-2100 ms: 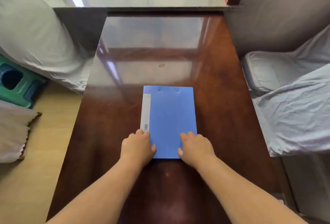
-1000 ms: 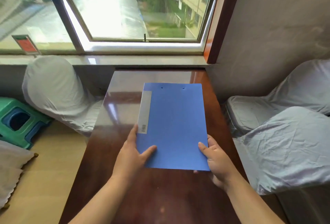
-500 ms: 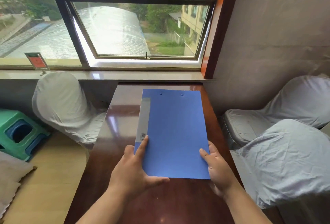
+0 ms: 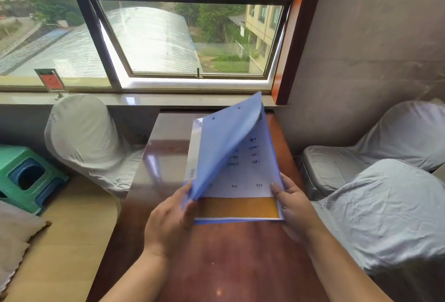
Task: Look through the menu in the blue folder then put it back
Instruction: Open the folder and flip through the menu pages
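Observation:
The blue folder (image 4: 224, 142) is held up above the dark wooden table (image 4: 228, 260), tilted toward me. Its front cover is bent up and to the left, partly open. Under it shows the menu page (image 4: 243, 181), white with printed text and prices and an orange band along the bottom. My left hand (image 4: 168, 219) pinches the lower left corner of the lifted cover. My right hand (image 4: 292, 207) grips the folder's lower right edge, thumb on the page.
Chairs in grey cloth covers stand on the right (image 4: 375, 193) and at the far left (image 4: 84, 140) of the table. A green plastic stool (image 4: 26, 179) is on the floor at left. A window and sill (image 4: 134, 99) lie just past the table's far end.
The folder went from lying on the table to being lifted in both hands. Since half a second ago my left hand has peeled the front cover up, exposing the menu page.

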